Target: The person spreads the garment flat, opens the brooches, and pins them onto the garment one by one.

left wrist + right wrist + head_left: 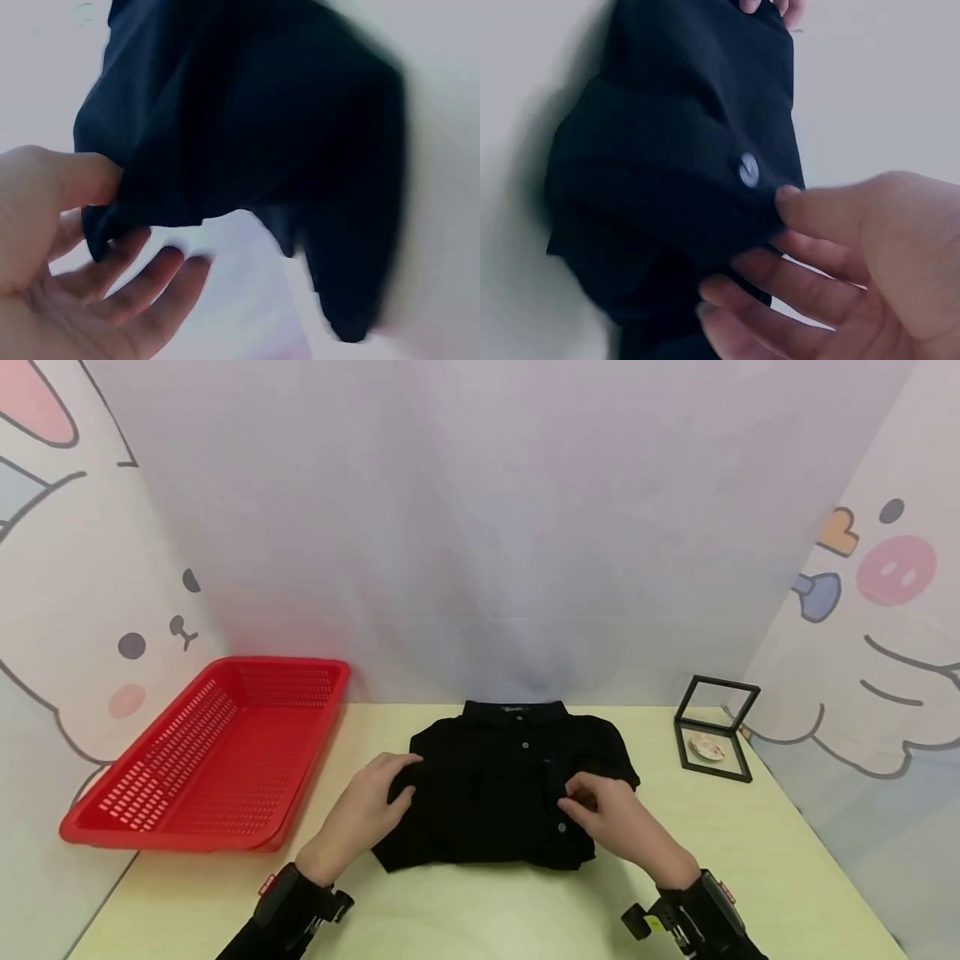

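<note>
Soft, matte black shirt (480,814) in a compact, rumpled block at the middle of the pale, smooth table (480,918), with a folded collar (515,715) toward the back and small, round, shiny buttons (562,827) down the front. At its left side, the left hand (363,807), with thumb and fingers spread around the cloth's edge; cannot tell whether gripping. At its right side, near the lower button, the right hand (611,810), with thumb and fingers pinching the shirt. Uneven hem (487,860) toward the person, with a pointed corner at the left and a wide band of table before it. Collar close to the back curtain (487,527), with little room beyond. Broader stretch of table to the right, up to a thin black frame (716,773), standing open in two square panels, with a small, pale disc (707,747) within the lower one. On the left, a narrower strip, then a red basket (172,841) of perforated plastic, with raised sides and a broad rim standing in the way there. Cartoon faces on the pale side walls (896,656), smooth folds in the curtain, and black straps (292,897) around both wrists.
</note>
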`<state>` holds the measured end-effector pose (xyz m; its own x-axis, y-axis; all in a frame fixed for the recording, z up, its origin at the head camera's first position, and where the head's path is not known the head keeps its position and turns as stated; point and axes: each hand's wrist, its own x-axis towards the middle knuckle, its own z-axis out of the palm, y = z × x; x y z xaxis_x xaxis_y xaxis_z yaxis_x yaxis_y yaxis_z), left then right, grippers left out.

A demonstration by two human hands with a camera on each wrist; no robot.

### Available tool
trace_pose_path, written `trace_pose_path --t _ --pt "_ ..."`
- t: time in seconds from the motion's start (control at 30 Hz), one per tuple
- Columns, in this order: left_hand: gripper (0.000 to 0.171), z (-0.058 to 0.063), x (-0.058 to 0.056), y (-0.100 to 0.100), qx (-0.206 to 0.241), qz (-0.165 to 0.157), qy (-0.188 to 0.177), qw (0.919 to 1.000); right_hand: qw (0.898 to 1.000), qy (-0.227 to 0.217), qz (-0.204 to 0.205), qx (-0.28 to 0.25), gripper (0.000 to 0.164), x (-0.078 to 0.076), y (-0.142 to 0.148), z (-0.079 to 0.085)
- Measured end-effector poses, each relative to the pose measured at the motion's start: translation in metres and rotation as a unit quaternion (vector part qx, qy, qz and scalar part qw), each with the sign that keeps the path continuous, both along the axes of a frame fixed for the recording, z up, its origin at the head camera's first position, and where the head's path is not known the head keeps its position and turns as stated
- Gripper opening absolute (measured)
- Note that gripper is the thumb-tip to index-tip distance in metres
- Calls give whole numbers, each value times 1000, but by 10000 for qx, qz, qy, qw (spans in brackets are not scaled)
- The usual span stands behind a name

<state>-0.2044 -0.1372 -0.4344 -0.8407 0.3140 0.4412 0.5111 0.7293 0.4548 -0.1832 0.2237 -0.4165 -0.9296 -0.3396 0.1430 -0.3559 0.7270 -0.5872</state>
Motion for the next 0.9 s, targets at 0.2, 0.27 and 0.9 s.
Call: trace_pose_path --t 0.2,0.27,0.9 --pt "43 -17 7 -7 -232 419 823 9955 9994 -211 240 144 14 12 6 -8" --pt "38 -19 9 -8 -160 366 1039 9938 9996 -176 176 146 17 16 11 -8" --pt "28 -41 21 22 -1591 -1439 -1320 9678 9928 -382 833 776 27 15 9 -37"
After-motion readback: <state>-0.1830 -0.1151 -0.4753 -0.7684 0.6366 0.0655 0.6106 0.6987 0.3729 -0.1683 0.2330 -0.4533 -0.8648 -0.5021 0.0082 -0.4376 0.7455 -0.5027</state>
